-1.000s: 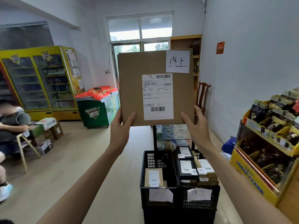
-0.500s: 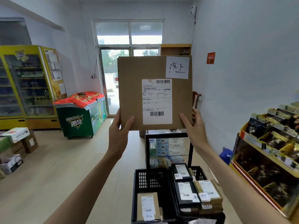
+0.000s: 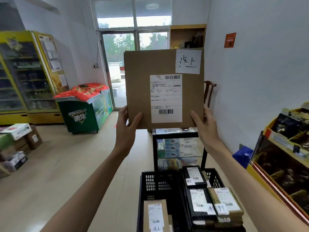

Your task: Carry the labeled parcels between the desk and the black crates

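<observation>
While both arms reach out front, the cardboard parcel [image 3: 163, 88] is held upright at about head height w/ its printed face toward the camera, probably so the shipping label [image 3: 166, 98] and the handwritten white tag [image 3: 188, 61] in its top right corner can be read before it gets sorted. Left hand [image 3: 127, 128] grips the lower left corner, thumb on the front face, fingers going behind; right hand [image 3: 203, 127] does the same at the lower right corner, thumb on the front, fingers wrapped round the edge. So both are clamped on the parcel, one per corner, which keeps the flat box square and leaves the labels uncovered. Below and a bit ahead sit two black crates side by side on the floor: left crate [image 3: 147, 185] has one brown parcel [image 3: 155, 215] w/ a tag that looks to match the handwriting on the held one, right crate [image 3: 215, 177] holds several black and brown parcels [image 3: 217, 203] w/ a different tag. My guess: crates are sorted by tag, so the held parcel belongs in the left crate, i.e. it's mid-carry, not yet lowered. Behind the crates stands a glass display shelf [image 3: 178, 148]; no desk in view. Off to the left, a green chest freezer [image 3: 87, 111] and a yellow drinks fridge [image 3: 25, 77]; snack rack [image 3: 287, 148] on the right.
</observation>
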{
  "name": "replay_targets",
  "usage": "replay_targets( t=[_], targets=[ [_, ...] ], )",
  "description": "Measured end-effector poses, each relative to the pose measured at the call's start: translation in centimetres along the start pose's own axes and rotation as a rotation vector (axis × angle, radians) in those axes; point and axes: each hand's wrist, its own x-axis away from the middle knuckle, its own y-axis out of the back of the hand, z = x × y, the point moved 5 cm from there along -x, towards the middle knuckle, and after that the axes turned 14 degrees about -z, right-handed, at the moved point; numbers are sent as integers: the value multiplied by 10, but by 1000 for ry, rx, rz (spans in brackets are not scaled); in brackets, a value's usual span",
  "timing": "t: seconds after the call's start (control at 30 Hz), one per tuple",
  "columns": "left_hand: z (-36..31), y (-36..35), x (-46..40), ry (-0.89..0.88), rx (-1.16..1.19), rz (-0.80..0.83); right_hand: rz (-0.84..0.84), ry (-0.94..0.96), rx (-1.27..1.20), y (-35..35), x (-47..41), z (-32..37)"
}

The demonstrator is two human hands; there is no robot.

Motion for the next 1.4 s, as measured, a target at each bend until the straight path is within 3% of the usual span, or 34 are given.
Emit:
replay_targets(
  t=[0.33, 0.73, 1.4],
  targets=[
    [72, -70, -50, 65, -104, -48, 77, -54, -48, -7, -76, -91],
    [217, -111, -25, 296, -245, 9, 87, -356, 50, 8, -70, -245],
    [529, -7, 31, 724, -424, 67, 160, -770, 378, -41, 67, -525]
  ],
)
